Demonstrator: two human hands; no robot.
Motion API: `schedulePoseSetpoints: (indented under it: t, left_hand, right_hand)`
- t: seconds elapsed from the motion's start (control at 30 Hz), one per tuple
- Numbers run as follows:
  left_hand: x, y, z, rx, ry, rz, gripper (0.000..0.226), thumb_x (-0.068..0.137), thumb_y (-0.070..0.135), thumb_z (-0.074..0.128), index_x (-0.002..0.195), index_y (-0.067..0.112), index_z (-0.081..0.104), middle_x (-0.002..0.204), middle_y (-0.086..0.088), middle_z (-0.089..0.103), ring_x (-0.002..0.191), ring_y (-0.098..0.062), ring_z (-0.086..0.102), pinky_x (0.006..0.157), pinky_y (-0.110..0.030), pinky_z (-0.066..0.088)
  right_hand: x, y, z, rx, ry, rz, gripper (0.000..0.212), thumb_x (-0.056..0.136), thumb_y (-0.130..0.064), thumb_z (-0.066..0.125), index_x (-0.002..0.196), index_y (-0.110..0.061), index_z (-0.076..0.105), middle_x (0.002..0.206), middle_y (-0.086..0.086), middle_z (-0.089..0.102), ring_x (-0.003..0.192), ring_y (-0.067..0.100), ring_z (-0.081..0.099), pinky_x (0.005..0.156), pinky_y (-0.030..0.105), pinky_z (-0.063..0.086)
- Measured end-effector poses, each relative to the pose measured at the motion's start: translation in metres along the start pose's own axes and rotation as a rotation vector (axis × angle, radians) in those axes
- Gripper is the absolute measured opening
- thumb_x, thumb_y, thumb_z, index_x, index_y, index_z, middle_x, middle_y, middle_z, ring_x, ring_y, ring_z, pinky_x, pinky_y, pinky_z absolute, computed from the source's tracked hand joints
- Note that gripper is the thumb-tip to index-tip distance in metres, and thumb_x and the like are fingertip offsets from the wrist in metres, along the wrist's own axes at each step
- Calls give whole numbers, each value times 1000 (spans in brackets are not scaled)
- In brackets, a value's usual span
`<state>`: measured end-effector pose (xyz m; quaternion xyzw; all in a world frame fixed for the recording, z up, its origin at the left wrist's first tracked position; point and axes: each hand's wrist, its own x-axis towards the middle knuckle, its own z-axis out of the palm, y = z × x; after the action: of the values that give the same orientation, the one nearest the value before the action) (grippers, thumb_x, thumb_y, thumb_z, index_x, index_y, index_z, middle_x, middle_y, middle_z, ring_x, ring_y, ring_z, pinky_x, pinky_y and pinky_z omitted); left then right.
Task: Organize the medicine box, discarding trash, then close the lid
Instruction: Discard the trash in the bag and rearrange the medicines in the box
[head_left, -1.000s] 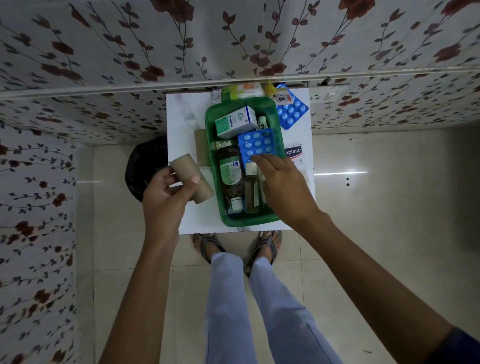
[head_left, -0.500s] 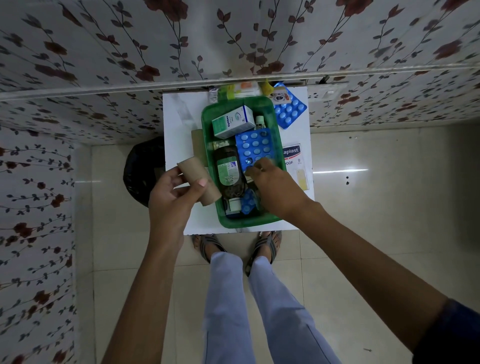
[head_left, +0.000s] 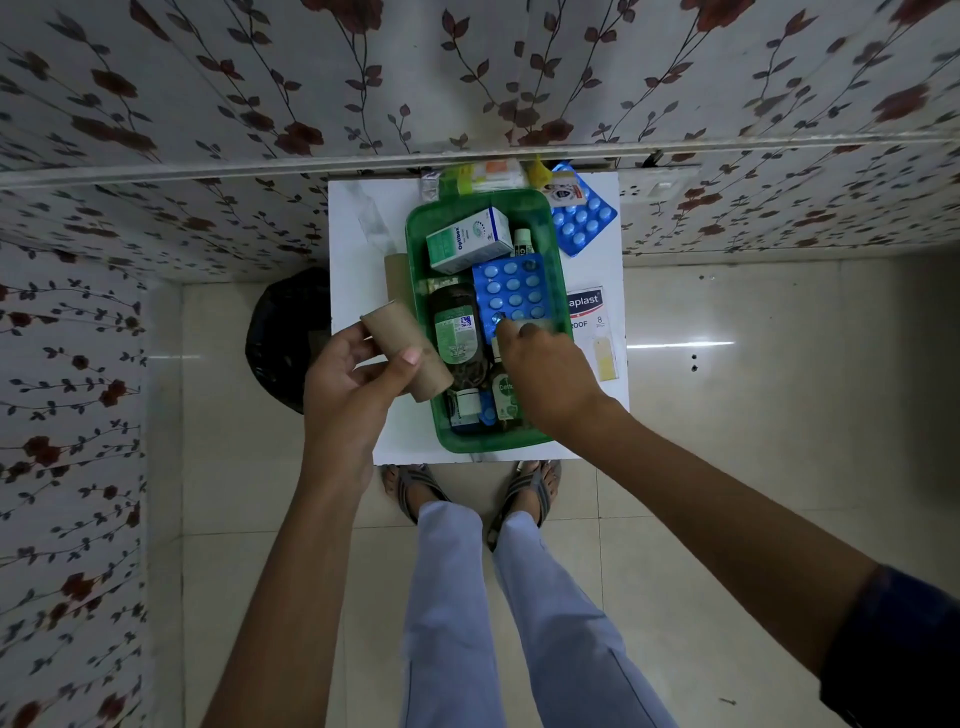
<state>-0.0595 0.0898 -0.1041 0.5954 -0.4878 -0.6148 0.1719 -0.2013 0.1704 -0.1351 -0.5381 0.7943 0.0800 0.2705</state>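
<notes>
Medicine box (head_left: 415, 270): green open tray, lid off and not identifiable in view, stood at centre of a small white table (head_left: 353, 218) against the floral wall. Contents, from twelve o'clock down: white-and-green carton (head_left: 467, 244), blue blister sheet (head_left: 511, 293) at three o'clock, dark syrup bottle (head_left: 457, 332) at nine o'clock, small bottles at six o'clock. Right hand (head_left: 545, 374) reached into the box at four o'clock, fingertips on the near edge of the blister sheet; whether they pinched it could not be told. Left hand (head_left: 348, 389), at eight o'clock, outside the rim, had fingers clamped round a cardboard tube (head_left: 405, 348). Black bin bag (head_left: 285, 338) lay on the floor at nine o'clock. Plaster packet (head_left: 589, 317) and second blister sheet (head_left: 584, 218) lay loose at three and one o'clock. Step judged: sorting, trash in hand. Next move calls for dropping the tube into the bag, then gathering loose items.
</notes>
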Motion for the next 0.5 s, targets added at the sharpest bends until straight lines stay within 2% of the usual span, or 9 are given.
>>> schedulePoseSetpoints:
  t: [0.13, 0.27, 0.37, 0.43, 0.5]
  left_hand:
    - [-1, 2, 1, -5, -17, 0, 39, 78, 7, 67, 115, 11, 56, 100, -1, 62, 86, -12, 61, 89, -44, 54]
    - [-3, 4, 1, -10, -27, 8, 45, 78, 7, 67, 121, 8, 53, 111, -11, 61, 89, -16, 61, 82, -37, 55]
    - [-3, 5, 4, 4, -41, 17, 44, 78, 6, 67, 119, 11, 54, 110, -10, 62, 84, -13, 63, 77, -33, 57]
    - [-1, 7, 8, 10, -64, 30, 40, 78, 6, 67, 115, 16, 54, 103, -4, 64, 77, -5, 65, 75, -31, 57]
    - [4, 9, 15, 33, -91, 32, 40, 78, 7, 68, 112, 21, 53, 97, 2, 64, 74, -2, 65, 78, -35, 56]
  right_hand:
    - [2, -6, -6, -44, -15, 8, 35, 80, 3, 54, 115, -1, 50, 113, 17, 61, 99, 35, 61, 74, 40, 53]
    - [6, -10, -3, -11, -47, -3, 32, 83, 2, 53, 115, 0, 52, 116, 20, 61, 104, 35, 60, 80, 40, 52]
    - [5, 2, 1, 269, -28, 33, 28, 85, -4, 53, 112, -5, 61, 115, 19, 63, 105, 33, 59, 87, 38, 52]
    - [-3, 14, -5, 526, 89, 46, 25, 86, -4, 54, 106, -9, 68, 110, 13, 69, 103, 28, 62, 90, 32, 51]
    - [-17, 28, -15, 801, 212, 108, 21, 85, -2, 57, 99, -10, 71, 98, 6, 73, 91, 22, 67, 87, 24, 51]
